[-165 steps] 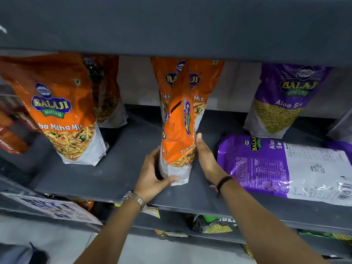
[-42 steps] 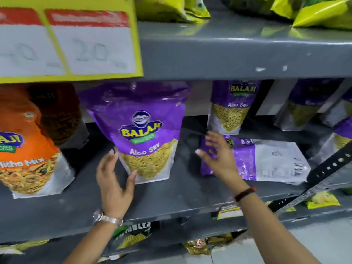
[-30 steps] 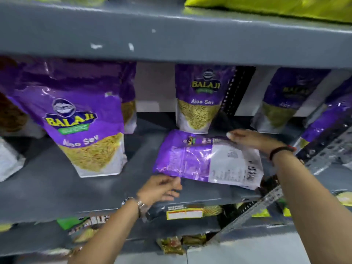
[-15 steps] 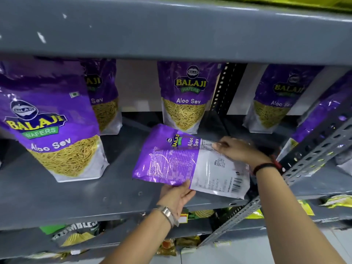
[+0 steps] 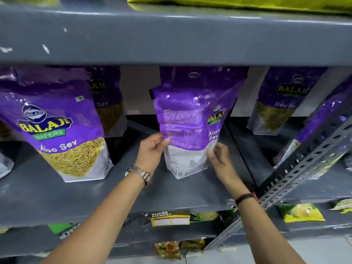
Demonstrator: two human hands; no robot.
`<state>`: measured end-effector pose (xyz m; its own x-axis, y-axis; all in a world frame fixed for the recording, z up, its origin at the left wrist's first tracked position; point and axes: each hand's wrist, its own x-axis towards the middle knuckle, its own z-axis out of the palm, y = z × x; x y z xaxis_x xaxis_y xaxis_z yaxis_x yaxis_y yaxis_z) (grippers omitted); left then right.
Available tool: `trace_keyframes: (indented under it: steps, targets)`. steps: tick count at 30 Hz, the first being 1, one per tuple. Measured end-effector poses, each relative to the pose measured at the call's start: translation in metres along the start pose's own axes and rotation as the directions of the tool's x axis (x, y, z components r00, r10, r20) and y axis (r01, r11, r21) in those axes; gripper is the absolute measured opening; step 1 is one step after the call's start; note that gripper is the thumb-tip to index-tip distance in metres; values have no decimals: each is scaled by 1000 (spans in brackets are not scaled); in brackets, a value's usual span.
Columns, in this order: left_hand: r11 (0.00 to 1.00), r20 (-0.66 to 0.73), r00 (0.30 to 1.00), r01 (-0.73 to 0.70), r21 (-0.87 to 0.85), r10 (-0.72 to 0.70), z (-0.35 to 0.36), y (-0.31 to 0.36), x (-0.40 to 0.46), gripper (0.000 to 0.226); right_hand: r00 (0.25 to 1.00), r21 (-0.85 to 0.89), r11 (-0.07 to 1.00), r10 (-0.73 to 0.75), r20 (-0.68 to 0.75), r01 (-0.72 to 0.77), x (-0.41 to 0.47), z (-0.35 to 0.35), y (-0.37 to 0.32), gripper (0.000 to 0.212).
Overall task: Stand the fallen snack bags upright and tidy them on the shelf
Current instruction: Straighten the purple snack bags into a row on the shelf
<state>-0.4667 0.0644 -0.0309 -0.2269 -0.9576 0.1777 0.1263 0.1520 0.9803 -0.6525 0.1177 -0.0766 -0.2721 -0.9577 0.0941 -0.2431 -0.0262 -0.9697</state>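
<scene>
A purple Aloo Sev bag [image 5: 187, 126] stands upright on the grey shelf [image 5: 171, 193] at the middle, turned so its printed back and side face me. My left hand [image 5: 152, 151] grips its left edge. My right hand [image 5: 219, 157] pinches its lower right corner. Another purple bag [image 5: 200, 77] stands right behind it, mostly hidden. A large Aloo Sev bag [image 5: 62, 134] stands upright at the left front, with one more [image 5: 108, 103] behind it.
A further purple bag [image 5: 280, 103] stands at the back right, another [image 5: 316, 130] leans behind a slotted grey metal strut [image 5: 304, 168] that crosses the right side. The upper shelf [image 5: 171, 39] hangs low overhead. Snack packs lie on the shelf below.
The purple bag that lay flat on the shelf half a second ago now stands upright. Both hands shifted from its long edges to its lower sides.
</scene>
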Motion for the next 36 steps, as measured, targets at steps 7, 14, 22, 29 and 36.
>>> trace_keyframes:
  steps: [7,14,22,29,36]
  targets:
    - [968,198,966,123,216,-167,-5,-46,-10,69,998,153,987,44,46,-51,4,-10,2,76]
    - [942,-142,981,172,287,-136,-11,-48,9,78,983,166,985,-11,-183,42,-27,11,13,65]
    - [963,-84,996,-19,267,43,24,-51,-50,55,985,242,958,168,-44,-153,1,17,7,48]
    - [986,-12,994,114,118,-113,10,-43,-22,119,996,226,973,35,76,-52,-49,33,20,75]
    - [965,7,998,51,258,-55,36,-54,-42,102,986,247,960,153,-66,-132,13,11,-3,55]
